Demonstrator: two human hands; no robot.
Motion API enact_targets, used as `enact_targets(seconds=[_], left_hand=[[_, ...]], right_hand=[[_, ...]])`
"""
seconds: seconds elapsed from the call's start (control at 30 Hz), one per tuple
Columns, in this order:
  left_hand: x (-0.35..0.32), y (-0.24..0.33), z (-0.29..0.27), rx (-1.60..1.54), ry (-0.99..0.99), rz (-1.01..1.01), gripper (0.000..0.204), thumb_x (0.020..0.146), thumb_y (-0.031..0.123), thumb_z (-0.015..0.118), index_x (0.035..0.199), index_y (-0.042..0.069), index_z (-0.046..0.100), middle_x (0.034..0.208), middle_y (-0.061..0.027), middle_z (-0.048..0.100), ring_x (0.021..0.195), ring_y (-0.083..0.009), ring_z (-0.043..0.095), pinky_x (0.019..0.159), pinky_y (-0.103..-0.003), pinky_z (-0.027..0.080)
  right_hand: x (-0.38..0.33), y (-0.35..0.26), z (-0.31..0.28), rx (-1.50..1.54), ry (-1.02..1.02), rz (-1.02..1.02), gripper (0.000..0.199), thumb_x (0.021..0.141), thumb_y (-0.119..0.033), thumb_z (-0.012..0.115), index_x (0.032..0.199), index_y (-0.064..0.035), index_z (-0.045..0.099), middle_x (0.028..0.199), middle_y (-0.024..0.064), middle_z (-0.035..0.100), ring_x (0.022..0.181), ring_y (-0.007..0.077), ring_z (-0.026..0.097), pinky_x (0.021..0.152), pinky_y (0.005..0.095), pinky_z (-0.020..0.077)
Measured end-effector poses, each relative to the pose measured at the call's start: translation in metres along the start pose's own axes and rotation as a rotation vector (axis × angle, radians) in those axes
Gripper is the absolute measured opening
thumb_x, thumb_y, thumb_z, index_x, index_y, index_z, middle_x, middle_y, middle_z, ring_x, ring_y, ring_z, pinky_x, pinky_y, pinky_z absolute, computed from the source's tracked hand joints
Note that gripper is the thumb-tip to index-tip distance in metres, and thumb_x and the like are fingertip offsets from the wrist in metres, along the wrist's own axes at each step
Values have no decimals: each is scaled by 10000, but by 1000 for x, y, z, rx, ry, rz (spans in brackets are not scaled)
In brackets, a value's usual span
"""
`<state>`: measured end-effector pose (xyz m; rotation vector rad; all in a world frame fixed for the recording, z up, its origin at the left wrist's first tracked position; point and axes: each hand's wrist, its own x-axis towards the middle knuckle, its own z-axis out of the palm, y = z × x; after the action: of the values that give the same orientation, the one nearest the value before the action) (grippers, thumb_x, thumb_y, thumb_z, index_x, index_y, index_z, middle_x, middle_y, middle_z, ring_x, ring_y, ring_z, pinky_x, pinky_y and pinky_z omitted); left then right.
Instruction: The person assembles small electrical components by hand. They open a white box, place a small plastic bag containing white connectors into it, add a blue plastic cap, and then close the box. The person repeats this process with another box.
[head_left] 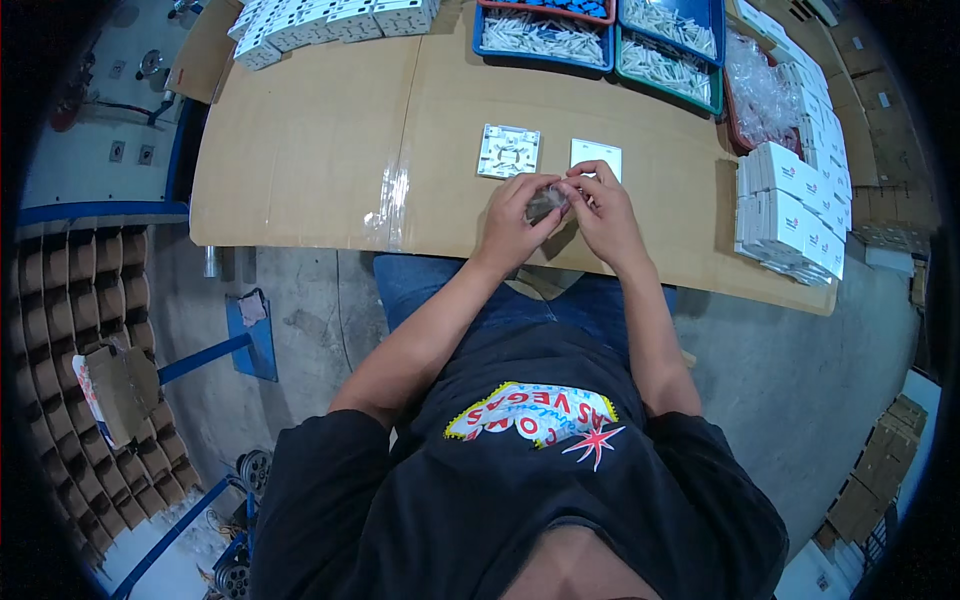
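Over the near edge of the cardboard-covered table, my left hand point(515, 220) and my right hand point(604, 215) meet with fingers bent inward. Between them is a small greyish, partly see-through thing point(545, 204), perhaps a little plastic bag; the fingers cover much of it. My left fingers wrap its side, while my right thumb and fingertips pinch its right end. Just beyond the left hand lies a white square frame point(508, 152) with moulded details inside. A plain white square plate point(597, 155) lies behind the right fingers, its lower part hidden by them.
Blue and green trays point(612, 62) of slim white pieces stand at the back. White boxes point(792, 222) are stacked on the right, near a bag of clear plastic point(757, 85). More white square units point(335, 20) line the back left. A divided cardboard crate point(70, 330) stands left.
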<state>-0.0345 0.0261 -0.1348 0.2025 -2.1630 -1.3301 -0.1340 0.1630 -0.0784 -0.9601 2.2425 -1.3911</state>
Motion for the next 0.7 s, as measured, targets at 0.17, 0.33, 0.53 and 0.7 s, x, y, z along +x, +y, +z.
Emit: enact_targets(seconds=[0.17,0.33,0.53,0.7], left_hand=[[0,1,0,-31,3,-3,392,796,98,784,1171,46,681,1085,-122,689,1023,-316,666,889,-412,527],[0,0,-1,-10,3,25,390,789,86,780,1164,44,682,1069,-122,692,1000,-316,671,865,-411,531],[0,-2,0,-17,0,2,376,803,91,778,1164,47,684,1058,-123,697,1001,-319,672,870,-417,532],[0,-2,-1,-2,-5,30,355,827,98,775,1166,46,684,1060,-128,699,1002,-324,674,872,-421,534]], right_hand=[[-2,6,-1,-47,-59,-22,280,1035,-220,615,1080,33,726,1337,151,600,1115,309,643,927,386,530],[-4,11,6,-151,-115,-120,355,1058,-286,560,1171,4,731,1513,169,516,1357,368,509,1120,434,413],[-2,21,12,6,-146,-54,347,1057,-260,552,1188,17,715,1522,189,508,1353,366,524,1116,419,418],[-2,14,9,83,-167,24,336,1057,-245,556,1142,42,708,1488,198,535,1311,360,565,1074,402,455]])
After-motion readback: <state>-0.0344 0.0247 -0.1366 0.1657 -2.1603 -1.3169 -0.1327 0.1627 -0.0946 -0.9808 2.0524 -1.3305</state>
